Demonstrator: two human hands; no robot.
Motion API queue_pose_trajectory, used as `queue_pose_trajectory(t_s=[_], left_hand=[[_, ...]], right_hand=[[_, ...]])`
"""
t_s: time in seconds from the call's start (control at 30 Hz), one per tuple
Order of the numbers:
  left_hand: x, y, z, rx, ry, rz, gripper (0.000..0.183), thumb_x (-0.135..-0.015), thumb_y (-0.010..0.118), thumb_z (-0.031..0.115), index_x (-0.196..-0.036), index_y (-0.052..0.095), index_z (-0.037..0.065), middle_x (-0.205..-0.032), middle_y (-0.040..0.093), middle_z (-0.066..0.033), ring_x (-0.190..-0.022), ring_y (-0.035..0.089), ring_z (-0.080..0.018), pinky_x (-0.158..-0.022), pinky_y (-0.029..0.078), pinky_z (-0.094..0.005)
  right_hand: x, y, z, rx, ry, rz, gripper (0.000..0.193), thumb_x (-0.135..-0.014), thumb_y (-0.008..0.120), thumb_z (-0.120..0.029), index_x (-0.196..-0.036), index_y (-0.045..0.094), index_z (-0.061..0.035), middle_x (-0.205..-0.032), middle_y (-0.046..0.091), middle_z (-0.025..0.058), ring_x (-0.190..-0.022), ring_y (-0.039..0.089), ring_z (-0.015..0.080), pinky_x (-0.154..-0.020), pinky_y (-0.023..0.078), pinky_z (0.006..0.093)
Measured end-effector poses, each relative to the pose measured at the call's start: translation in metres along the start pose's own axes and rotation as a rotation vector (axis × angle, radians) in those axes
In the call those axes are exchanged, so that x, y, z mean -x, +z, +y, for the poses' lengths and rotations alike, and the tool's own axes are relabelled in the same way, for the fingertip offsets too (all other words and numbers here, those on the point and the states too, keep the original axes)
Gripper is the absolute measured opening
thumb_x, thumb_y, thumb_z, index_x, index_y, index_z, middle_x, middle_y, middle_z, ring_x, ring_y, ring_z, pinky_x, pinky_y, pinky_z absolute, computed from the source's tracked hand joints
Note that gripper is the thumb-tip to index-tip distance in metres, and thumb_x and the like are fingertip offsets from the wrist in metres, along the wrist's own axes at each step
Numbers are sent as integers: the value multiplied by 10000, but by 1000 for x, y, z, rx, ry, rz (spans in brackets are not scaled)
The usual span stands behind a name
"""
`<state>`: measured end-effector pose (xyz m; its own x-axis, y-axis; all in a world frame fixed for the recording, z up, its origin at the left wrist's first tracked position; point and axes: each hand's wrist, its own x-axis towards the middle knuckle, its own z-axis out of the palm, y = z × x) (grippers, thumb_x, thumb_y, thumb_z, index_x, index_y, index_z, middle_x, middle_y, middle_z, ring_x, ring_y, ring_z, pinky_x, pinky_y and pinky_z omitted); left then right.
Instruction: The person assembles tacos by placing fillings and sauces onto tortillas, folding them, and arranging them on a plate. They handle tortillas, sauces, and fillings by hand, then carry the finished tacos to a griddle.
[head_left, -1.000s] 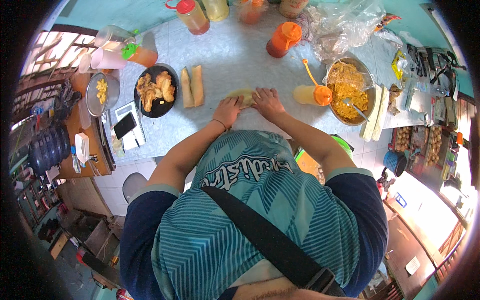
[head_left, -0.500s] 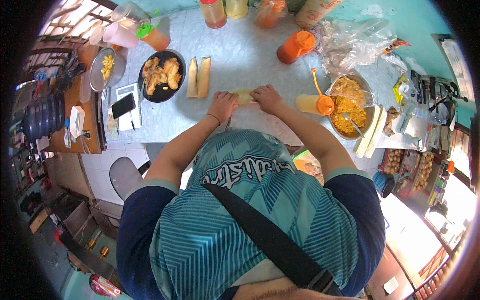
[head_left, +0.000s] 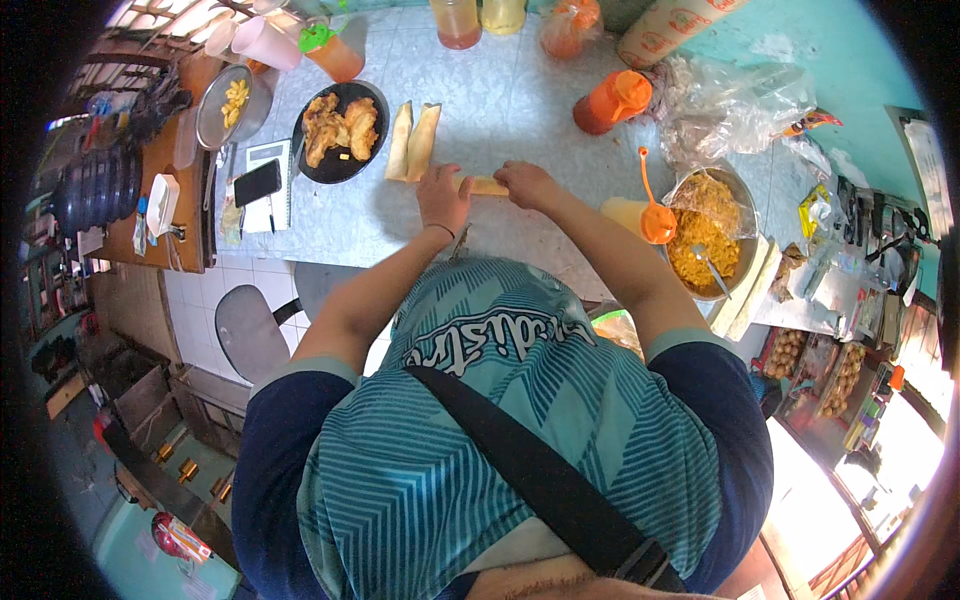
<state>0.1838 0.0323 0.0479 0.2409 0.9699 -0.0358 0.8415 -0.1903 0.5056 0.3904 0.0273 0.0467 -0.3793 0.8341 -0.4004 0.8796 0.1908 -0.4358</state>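
Observation:
A pale, narrow spring roll (head_left: 488,187) lies crosswise on the grey table in front of me, between my two hands. My left hand (head_left: 443,198) has its fingers closed over the left end, hiding that end. At the other end my right hand (head_left: 528,186) grips the roll with curled fingers. Just beyond my left hand, two finished spring rolls (head_left: 413,142) rest side by side. To their left sits a black plate (head_left: 326,172) with golden fried pieces (head_left: 326,130).
On the right stand a bowl of orange-yellow filling (head_left: 706,225) with a spoon, an orange-capped bottle (head_left: 640,217) and stacked pale wrappers (head_left: 748,290). A red sauce bottle (head_left: 610,102) and plastic bags (head_left: 735,105) are farther back. A phone (head_left: 257,183) lies on a notebook at left.
The wrapper between my hands has become a narrower, tighter roll. My left hand has come further over its end. The whole view has shifted slightly.

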Motion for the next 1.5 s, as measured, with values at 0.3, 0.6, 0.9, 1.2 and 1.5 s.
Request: queue_pose_trajectory(t_s=[0.3, 0.6, 0.9, 1.2, 1.5], left_hand=[[2, 48, 11, 1214, -1023, -389, 320, -927, 668, 267, -1145, 560, 59, -1076, 624, -70, -949, 611, -185, -831, 529, -340], [-13, -5, 7, 732, -595, -237, 427, -867, 715, 389, -1075, 665, 19, -952, 701, -85, -823, 667, -203, -746, 532, -350], [-52, -44, -47, -27, -299, 224, 454, -917, 582, 370, -1233, 572, 44, -1118, 647, -207, -1063, 611, -390, -903, 489, -455], [-98, -51, -89, 135, -328, -251, 464, -926, 578, 385, -1229, 569, 34, -1144, 636, -224, -1095, 597, -384, -928, 476, -470], [-104, -55, -85, 459, -405, -309, 563, -901, 609, 461, -1216, 590, -6, -1157, 633, -253, -1078, 610, -393, -908, 485, -443]], right_hand=[[-6, 11, -17, -425, 318, -27, 306, -791, 682, -197, -1068, 680, -67, -1108, 677, 165, -971, 653, 358, -829, 527, 440], [-8, 10, -50, -1502, 279, 0, 409, -949, 606, -103, -1317, 436, -54, -1159, 632, 148, -997, 627, 216, -818, 533, 350], [-81, 24, -86, -1681, 485, 382, 414, -976, 544, -110, -1355, 417, -3, -1176, 587, 131, -1021, 610, 252, -870, 524, 389], [-106, 22, -101, -1460, 606, 356, 442, -998, 533, -306, -1326, 464, -18, -1154, 594, 101, -1011, 599, 229, -852, 515, 399], [-124, 3, -113, -1255, 697, 435, 553, -957, 590, -386, -1329, 473, 6, -1184, 623, 161, -1037, 629, 256, -864, 521, 393]])
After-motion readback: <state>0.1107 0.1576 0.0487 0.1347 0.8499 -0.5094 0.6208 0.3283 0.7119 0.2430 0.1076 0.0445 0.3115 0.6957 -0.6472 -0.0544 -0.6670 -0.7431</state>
